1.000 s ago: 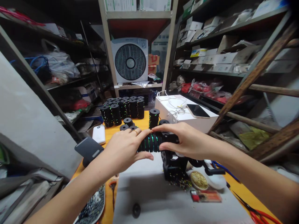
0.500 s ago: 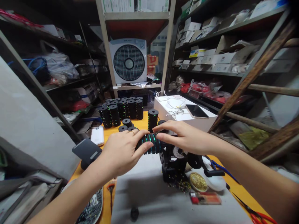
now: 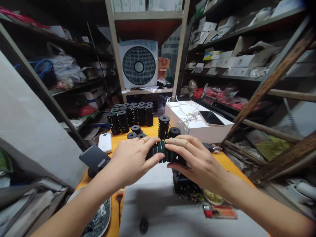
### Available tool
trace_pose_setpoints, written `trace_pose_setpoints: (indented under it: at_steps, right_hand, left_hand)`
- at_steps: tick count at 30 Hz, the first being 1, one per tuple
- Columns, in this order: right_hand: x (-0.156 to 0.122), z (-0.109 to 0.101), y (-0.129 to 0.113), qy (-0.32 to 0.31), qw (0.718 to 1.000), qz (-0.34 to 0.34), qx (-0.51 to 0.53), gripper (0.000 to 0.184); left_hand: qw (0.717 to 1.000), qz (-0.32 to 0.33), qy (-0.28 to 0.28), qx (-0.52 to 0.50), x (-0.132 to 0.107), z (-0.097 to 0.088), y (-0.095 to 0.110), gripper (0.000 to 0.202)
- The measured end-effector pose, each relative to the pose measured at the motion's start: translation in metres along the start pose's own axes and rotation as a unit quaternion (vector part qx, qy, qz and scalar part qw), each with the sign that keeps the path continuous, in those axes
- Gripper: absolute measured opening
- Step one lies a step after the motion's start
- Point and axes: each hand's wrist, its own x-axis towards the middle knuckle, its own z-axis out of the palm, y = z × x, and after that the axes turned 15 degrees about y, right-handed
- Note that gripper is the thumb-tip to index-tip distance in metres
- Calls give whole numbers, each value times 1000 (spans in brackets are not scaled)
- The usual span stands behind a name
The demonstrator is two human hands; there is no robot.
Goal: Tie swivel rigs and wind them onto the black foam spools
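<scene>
A row of black spools with green glittering thread (image 3: 160, 150) lies sideways in the air above the table, held between both hands. My left hand (image 3: 130, 159) wraps its fingers round the row's left end. My right hand (image 3: 195, 161) curls over the right end from above. Just below the hands stands a small black winding device (image 3: 184, 186) on a grey sheet (image 3: 160, 210). Behind the hands, several upright stacks of the same black spools (image 3: 130, 115) stand on the orange table (image 3: 150, 131).
A white box (image 3: 199, 126) with a phone (image 3: 211, 118) and cables lies at right. A white device (image 3: 105, 142) and a dark stand (image 3: 95, 158) sit at left. Shelves of boxes line both sides; a white fan (image 3: 139, 64) stands behind. A wooden ladder (image 3: 271, 75) leans at right.
My right hand has slid left along the spool row and come closer to my left hand, now covering the winding device. The row sits slightly shorter between the hands.
</scene>
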Motion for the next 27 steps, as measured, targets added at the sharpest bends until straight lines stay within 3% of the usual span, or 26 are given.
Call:
trace_pose_setpoints:
  at_steps: [3,6,10,17,21,24,27]
  right_hand:
    - [5,-9,3,4,997,68,-26,51]
    - [20,-17,9,-66,986,147,-40,48]
    - [31,-14,12,-131,984,120,-34,38]
    - [5,5,-4,-20,995,58,-84,39]
    - [-5,-2,-8,-1,995,20,-96,40]
    - [7,-15,-1,-24,992,119,-25,29]
    - [31,-19,12,-41,978,201,40,31]
  left_hand:
    - [1000,2,-1,6,0,1,0,49]
    - [1000,7,1,4,0,1,-1,51]
    - [1000,10,1,-3,0,0,-2,52]
    - [1000,19,11,-3,-2,1,-2,49]
    - [1000,22,13,10,-2,0,-1,51]
    - [1000,22,11,10,-2,0,-1,51]
    - [1000,20,13,9,-1,0,-1,51]
